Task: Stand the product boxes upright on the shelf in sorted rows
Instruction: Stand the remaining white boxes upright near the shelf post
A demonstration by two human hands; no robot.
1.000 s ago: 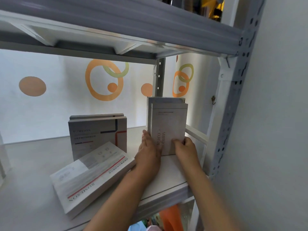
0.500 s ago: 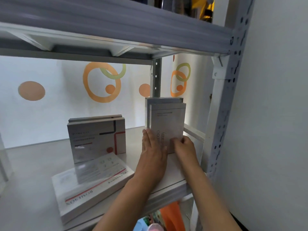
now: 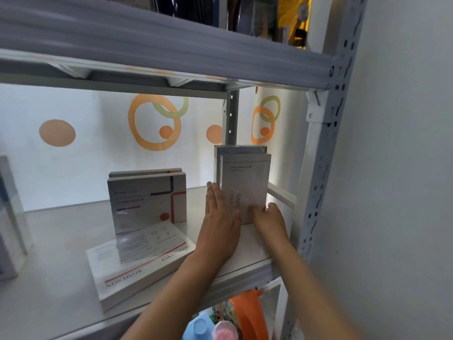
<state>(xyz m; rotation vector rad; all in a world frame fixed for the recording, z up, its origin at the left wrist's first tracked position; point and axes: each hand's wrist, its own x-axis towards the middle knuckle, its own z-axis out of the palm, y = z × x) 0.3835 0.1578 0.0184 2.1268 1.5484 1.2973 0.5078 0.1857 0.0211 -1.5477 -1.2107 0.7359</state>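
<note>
A tall pale box (image 3: 247, 182) stands upright at the right end of the white shelf (image 3: 58, 253), with another like it right behind. My left hand (image 3: 220, 217) lies flat with straight fingers against its left front. My right hand (image 3: 269, 217) has curled fingers on its lower right corner. Two grey boxes with a red and blue mark (image 3: 147, 202) stand upright in a row at the middle. A white box with a red stripe (image 3: 139, 258) lies flat in front of them.
A shelf board (image 3: 147, 50) hangs low overhead. The grey perforated upright (image 3: 326, 168) and a wall close off the right side. A clear box (image 3: 9, 217) stands at the far left. Coloured items (image 3: 220, 322) sit on the level below.
The tall box has been pushed back against the one behind it. My left hand slid further up its left side, and my right hand stayed at the lower right corner.
</note>
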